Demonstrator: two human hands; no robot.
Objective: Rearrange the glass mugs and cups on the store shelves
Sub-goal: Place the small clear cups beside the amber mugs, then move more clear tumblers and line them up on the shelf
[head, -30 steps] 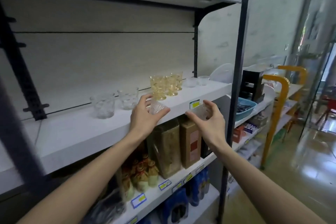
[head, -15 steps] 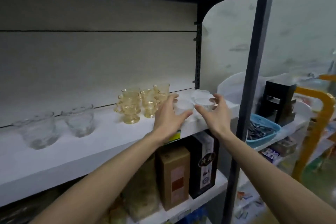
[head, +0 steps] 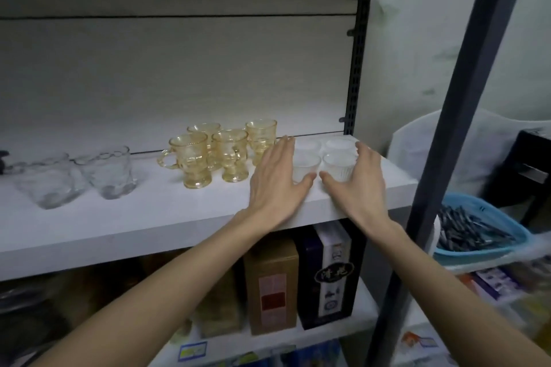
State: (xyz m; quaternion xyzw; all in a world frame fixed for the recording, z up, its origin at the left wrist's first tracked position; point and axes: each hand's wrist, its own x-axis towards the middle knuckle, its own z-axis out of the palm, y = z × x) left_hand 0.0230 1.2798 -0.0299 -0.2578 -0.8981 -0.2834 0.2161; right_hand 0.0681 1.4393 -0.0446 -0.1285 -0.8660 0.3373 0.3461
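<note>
On the white shelf (head: 149,226), four small clear ribbed cups stand in a two-by-two cluster near its right end. The left hand (head: 275,185) lies against the cluster's left side, its fingers (head: 284,149) stretched flat and close together toward the back of the shelf, its thumb curled in front of the front-left cup (head: 307,169) and touching its base. The right hand (head: 357,185) mirrors it on the right side, fingers reaching along the outside of the front-right cup (head: 340,166), thumb tip at that cup's base. The two thumbs nearly meet in front of the cups. So both front cups sit between the thumbs and the extended fingers, cupped loosely rather than lifted; whether the fingers press the glass cannot be told. The back-left cup (head: 308,145) and back-right cup (head: 340,143) stand just beyond, between the two sets of fingertips.

Just left of the left hand's fingers stand four amber glass mugs (head: 190,158) on footed bases, grouped close together. Well apart further left are two clear glass tumblers (head: 110,171), blurred. Below the shelf, under the wrists, stand a brown box (head: 272,286) and a dark box (head: 329,274).
</note>
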